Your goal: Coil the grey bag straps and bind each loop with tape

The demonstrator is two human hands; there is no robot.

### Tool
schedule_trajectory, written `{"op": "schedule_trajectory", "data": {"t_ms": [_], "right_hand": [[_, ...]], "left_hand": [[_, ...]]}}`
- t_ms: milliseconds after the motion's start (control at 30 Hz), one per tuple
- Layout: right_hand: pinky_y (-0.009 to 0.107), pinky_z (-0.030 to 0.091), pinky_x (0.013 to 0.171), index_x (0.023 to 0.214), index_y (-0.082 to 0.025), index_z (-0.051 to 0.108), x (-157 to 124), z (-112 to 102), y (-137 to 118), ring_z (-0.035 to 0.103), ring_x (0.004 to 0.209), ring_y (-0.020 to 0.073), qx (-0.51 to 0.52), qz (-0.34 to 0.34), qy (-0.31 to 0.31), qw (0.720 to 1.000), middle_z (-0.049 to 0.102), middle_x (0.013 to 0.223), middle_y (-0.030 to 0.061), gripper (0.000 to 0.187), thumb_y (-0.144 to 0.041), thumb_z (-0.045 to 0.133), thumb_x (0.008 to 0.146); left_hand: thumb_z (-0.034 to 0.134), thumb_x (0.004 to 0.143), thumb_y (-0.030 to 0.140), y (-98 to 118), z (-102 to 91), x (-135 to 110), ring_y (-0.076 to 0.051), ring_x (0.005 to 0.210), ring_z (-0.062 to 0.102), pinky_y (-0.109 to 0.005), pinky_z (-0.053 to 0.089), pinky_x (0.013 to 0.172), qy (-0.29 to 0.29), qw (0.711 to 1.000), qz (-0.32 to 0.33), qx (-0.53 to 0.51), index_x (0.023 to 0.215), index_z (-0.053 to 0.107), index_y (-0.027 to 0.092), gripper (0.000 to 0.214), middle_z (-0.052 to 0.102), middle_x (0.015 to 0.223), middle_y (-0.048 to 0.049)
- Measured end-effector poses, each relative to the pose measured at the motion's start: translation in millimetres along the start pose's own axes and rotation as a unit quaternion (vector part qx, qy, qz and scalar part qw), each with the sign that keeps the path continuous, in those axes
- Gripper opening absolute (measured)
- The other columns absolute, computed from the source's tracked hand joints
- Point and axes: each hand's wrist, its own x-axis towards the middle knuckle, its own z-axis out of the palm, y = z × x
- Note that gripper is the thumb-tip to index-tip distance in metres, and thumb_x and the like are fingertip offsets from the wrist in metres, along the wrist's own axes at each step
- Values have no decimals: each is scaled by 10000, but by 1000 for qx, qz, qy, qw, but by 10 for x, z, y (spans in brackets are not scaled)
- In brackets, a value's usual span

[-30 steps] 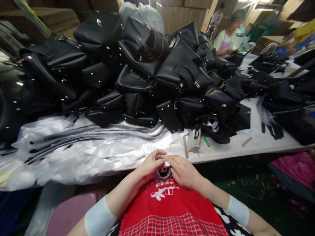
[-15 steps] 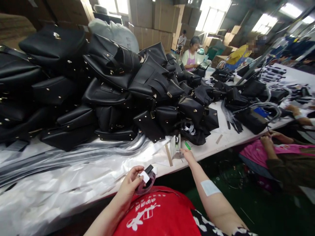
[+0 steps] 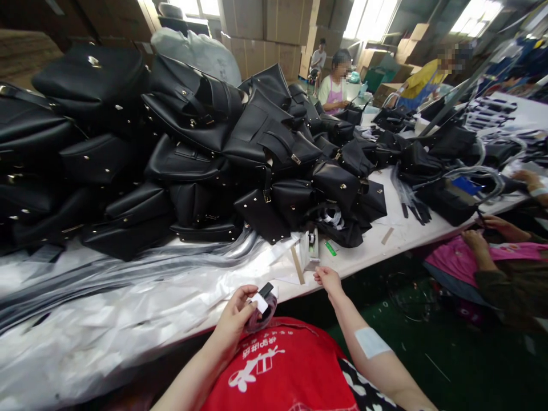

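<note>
Hovering by the table edge (image 3: 363, 258) — right hand (image 3: 329, 279), apparently half-curled.

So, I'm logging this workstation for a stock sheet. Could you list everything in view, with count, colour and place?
black bags: many, black, piled across the table
table: one, white, under the pile
wrapped straps: several, dark, before the pile
plastic sheeting: uncounted, whitish, front left
small holder: one, pale, near table edge
green item: one, green, right of holder
sack: one, pale, behind the pile
boxes: several, brown, background
co-workers: at least four, mixed clothing, background and right
white piece: one, white, in left hand
apron: one, red, on the wearer
left hand: one, bare, front centre
right hand: one, bare, by table edge
</note>
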Motion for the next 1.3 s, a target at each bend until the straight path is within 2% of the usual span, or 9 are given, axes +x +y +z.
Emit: {"op": "schedule_trajectory", "data": {"t_ms": [133, 300, 433, 533, 700, 867, 1033, 1133, 1300], "right_hand": [[236, 413, 423, 572, -166, 556, -124, -12, -38, 536, 434, 130, 5, 30, -31, 999, 576, 469, 17, 235, -337, 692, 658], [226, 443, 495, 699, -146, 623, -543, 96, -481, 574, 515, 119, 48, 4, -139, 989, 628, 578, 19, 318, -454, 700, 672], [234, 450, 550, 765, -147, 644, -1093, 304, -935, 553, 528, 104, 127, -55, -310, 941, 633, 594, 4, 354, -496, 681, 725], [226, 417, 539, 712, -146, 624, -1360, 437, -1104, 521, 502, 90, 143, -55, -379, 913, 620, 568, -9, 350, -489, 693, 729], [198, 354, 464, 652, -144, 593, -1403, 576, -1089, 470, 424, 69, 110, -19, -389, 915, 582, 487, -31, 396, -519, 716, 688], [181, 317, 404, 620, -143, 577, -1362, 681, -1062, 445, 369, 57, 73, 8, -394, 916, 559, 453, -41, 449, -570, 705, 670], [217, 450, 548, 791, -121, 667, -1369, 788, -1077, 572, 512, 84, 127, 1, -476, 870, 672, 641, 10, 421, -516, 736, 663], [232, 463, 581, 812, -114, 695, -1365, 889, -1090, 581, 540, 87, 164, -13, -472, 866, 674, 682, 24, 426, -503, 754, 646], [228, 458, 532, 733, -108, 702, -1335, 1054, -1099, 567, 496, 94, 195, -19, -413, 889, 638, 623, 13, 437, -505, 800, 578]], "left_hand": [[737, 641, 389, -84, -13, 87, -96, 604, 557, -220, 449, 560, 1, 999, 30, 14, 1023, 524, 183, 484, 607, 862, -4], [684, 681, 384, -62, 32, 119, -108, 632, 560, -231, 444, 593, 2, 996, 68, 60, 1014, 472, 193, 439, 593, 823, 7], [624, 750, 346, -3, 92, 98, -108, 651, 547, -233, 436, 625, -12, 991, 106, 85, 1032, 444, 198, 365, 560, 764, 25], [608, 772, 333, -22, 76, 100, -110, 651, 544, -237, 433, 629, -11, 984, 127, 122, 1045, 442, 197, 347, 550, 751, 29], [588, 800, 329, -73, 5, 95, -113, 682, 561, -241, 442, 648, 0, 976, 151, 155, 1066, 451, 194, 328, 564, 800, 16], [607, 798, 365, -32, -8, 47, -109, 641, 549, -239, 452, 634, 17, 980, 145, 133, 1048, 466, 195, 334, 558, 722, 37], [657, 768, 450, 44, -42, 1, -137, 617, 572, -255, 463, 599, 76, 978, 146, 129, 999, 515, 195, 372, 595, 715, 22], [658, 774, 442, 103, -69, -24, -189, 736, 615, -307, 494, 701, 108, 948, 218, 206, 975, 576, 200, 325, 633, 816, -23], [642, 784, 367, 153, -84, -51, -259, 968, 605, -395, 478, 895, 124, 851, 384, 336, 965, 630, 237, 223, 627, 1030, -62]]}}
